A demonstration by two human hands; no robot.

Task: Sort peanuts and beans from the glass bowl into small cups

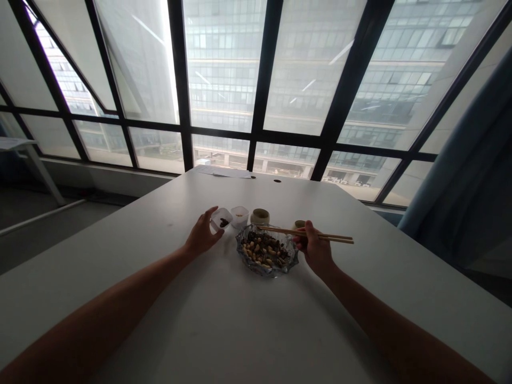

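My left hand [201,234] grips a small clear plastic container [216,217] between thumb and fingers, tilted toward me, with a few dark seeds inside. A second plastic container [240,220] holding a little pale food stands just right of it. In my right hand [319,253] is a pair of chopsticks [336,238], pointing left, their tips over the far rim of a glass bowl [265,272]. Peanuts and dark seeds fill that bowl. Whether the tips pinch anything is too small to tell.
Behind the bowl stands a small round cup [260,217]. A greenish round thing [300,224] is partly hidden by my right hand. Papers [224,172] lie at the far end of the white table [240,330], before tall windows. A blue curtain [456,176] hangs at right.
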